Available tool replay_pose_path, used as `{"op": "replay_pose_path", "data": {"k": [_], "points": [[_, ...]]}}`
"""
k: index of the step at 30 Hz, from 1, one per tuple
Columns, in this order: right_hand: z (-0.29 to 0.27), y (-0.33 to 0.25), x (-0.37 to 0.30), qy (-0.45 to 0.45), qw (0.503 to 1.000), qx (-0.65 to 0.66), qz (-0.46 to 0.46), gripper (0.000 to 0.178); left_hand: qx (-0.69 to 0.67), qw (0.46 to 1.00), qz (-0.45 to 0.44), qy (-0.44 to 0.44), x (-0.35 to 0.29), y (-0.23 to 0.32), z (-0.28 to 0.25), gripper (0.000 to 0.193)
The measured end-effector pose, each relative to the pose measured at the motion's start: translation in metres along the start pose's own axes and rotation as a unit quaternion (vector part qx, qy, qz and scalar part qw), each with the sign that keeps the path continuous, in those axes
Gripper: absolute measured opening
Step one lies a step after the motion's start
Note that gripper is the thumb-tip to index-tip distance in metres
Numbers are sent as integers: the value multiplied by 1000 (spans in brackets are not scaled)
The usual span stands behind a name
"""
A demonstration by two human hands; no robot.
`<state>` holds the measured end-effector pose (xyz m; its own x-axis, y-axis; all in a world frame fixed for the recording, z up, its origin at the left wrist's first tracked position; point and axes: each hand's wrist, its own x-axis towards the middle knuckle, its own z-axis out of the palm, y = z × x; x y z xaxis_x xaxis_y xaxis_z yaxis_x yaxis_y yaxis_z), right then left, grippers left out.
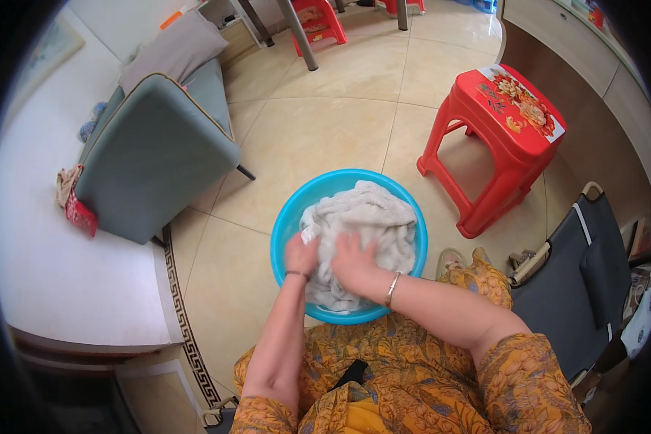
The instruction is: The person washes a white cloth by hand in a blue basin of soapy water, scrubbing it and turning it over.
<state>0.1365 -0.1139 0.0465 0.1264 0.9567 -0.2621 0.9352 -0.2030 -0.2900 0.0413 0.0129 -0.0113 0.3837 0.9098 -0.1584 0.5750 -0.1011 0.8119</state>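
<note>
A blue plastic basin (pixel 406 189) stands on the floor in front of me with a bunched white towel-like cloth (pixel 372 210) in it. My left hand (pixel 301 254) is closed at the cloth's left edge, inside the basin, with a bit of white fabric showing at its fingers. On the middle of the cloth lies my right hand (pixel 354 262), fingers spread and somewhat blurred. The cloth is heaped highest toward the far side. Whether there is water beneath it cannot be seen.
A red plastic stool (pixel 510 123) with a floral top stands at the far right. On the left is a grey-green sofa (pixel 159 159) with a grey cushion (pixel 177 50). A dark folding chair (pixel 571 267) stands close on my right. Table legs (pixel 296 32) rise from the tiled floor (pixel 325 130) beyond.
</note>
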Motion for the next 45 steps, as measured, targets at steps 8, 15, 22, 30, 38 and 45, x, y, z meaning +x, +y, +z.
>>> {"op": "replay_pose_path", "data": {"k": [8, 15, 22, 30, 38, 45], "points": [[-1, 20, 14, -36, 999, -12, 25, 29, -31, 994, 90, -45, -22, 25, -14, 22], [-37, 31, 0, -4, 992, -122, -31, 31, -141, 984, 93, -50, -32, 73, -27, 23], [-16, 13, 21, 37, 966, 252, -44, 35, -172, 978, 76, -95, -28, 103, -20, 24], [-8, 13, 28, 184, 880, 419, 129, 34, -80, 964, 148, -206, -28, 92, -63, 60], [-24, 14, 46, 312, 752, 579, 50, 37, -143, 968, 32, -202, -61, 7, -51, 85], [-72, 5, 24, 350, 660, 663, -46, 29, -263, 957, 40, -117, -56, 37, -46, 50]]}}
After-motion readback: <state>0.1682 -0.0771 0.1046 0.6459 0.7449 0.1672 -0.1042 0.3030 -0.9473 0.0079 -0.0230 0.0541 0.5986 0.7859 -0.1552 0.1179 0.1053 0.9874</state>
